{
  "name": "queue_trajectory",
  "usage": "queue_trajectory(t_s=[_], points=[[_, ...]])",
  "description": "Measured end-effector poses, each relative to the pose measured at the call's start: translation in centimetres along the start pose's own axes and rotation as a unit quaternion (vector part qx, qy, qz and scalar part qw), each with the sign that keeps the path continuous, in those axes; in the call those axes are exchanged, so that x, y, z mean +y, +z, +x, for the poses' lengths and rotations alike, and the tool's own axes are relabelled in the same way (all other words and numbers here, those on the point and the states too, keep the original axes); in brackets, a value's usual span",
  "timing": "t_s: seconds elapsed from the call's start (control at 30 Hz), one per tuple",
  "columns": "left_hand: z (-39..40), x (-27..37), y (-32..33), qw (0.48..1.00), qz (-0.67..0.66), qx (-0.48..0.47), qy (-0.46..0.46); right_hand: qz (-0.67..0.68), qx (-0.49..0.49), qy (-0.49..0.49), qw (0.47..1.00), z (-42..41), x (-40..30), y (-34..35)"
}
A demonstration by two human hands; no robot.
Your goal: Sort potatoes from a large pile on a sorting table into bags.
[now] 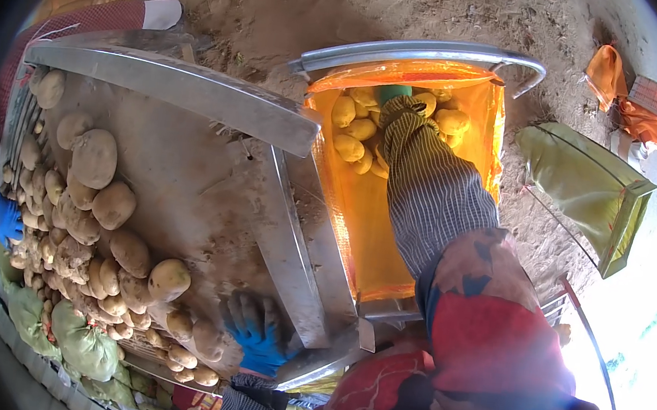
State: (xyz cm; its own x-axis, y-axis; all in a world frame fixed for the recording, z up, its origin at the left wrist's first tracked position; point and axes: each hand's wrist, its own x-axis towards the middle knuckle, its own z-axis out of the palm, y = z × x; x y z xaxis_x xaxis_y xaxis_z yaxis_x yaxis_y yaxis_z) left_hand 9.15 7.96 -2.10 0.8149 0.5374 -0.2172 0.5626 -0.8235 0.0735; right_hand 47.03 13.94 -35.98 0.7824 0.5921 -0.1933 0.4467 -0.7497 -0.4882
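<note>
My left hand (pixel 255 332), in a blue glove with soiled grey fingers, rests on the metal sorting table (pixel 199 179) by its front rail, fingers spread and holding nothing. A few brown potatoes (pixel 206 339) lie just left of it. My right arm, in a striped sleeve, reaches down into an orange woven sack (pixel 388 241) that hangs from a metal frame (pixel 405 50). Only a green part of my right hand's glove (pixel 394 92) shows at the sack's far end among potatoes (pixel 348 147); its fingers are hidden.
Many potatoes (pixel 82 209) cover the table's left side, where another person's blue-gloved hand (pixel 5 220) reaches in. Metal rails (pixel 178 87) edge the table. A green sack (pixel 583 184) lies right of the frame on the dirt floor. Filled green bags (pixel 86 338) stand at lower left.
</note>
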Motion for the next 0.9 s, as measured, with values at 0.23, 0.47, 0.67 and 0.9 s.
queue_trajectory(t_s=[0.23, 0.47, 0.67, 0.9], points=[[0.3, 0.0, -0.5, 1.000, -0.018, -0.016, -0.010, 0.012, -0.039, 0.051, 0.998, 1.2, -0.9, -0.2], [0.2, -0.1, -0.1, 1.000, -0.008, 0.003, 0.001, 0.022, -0.055, 0.051, 0.997, 0.6, -1.0, -0.4], [0.0, -0.3, -0.2, 1.000, -0.007, -0.010, 0.000, 0.030, -0.060, 0.059, 0.996, 0.8, -1.0, -0.1], [-0.1, -0.5, -0.1, 1.000, -0.024, -0.015, 0.000, 0.034, -0.072, 0.070, 0.994, 1.5, -0.8, 0.3]])
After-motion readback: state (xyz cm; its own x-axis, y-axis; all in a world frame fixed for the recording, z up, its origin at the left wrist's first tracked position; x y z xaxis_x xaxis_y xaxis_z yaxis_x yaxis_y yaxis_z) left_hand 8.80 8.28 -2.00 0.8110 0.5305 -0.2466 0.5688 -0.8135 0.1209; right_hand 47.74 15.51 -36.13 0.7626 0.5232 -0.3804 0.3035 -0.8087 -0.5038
